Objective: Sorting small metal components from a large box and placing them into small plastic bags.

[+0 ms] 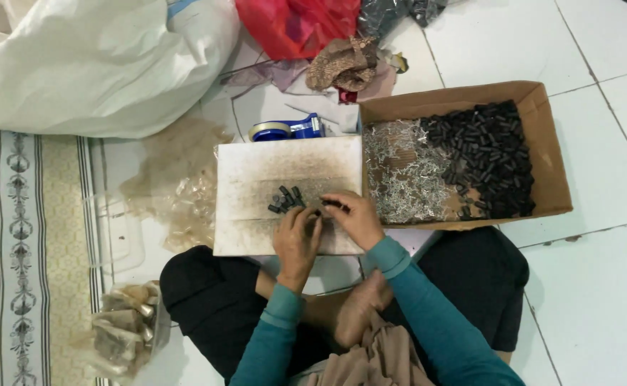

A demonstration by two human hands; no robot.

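Our left hand (297,232) and right hand (355,214) pinch small black cylindrical pieces (285,199) on a smudged white board (256,179); open cardboard box (553,164) at three o'clock.

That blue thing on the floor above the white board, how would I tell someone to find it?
Start at the open cardboard box holding black pieces on the tiled floor. Left of it lies a smudged white board; above the board's far edge lies the tape dispenser. It is the only bright blue thing there, with a pale roll of tape at its left end.
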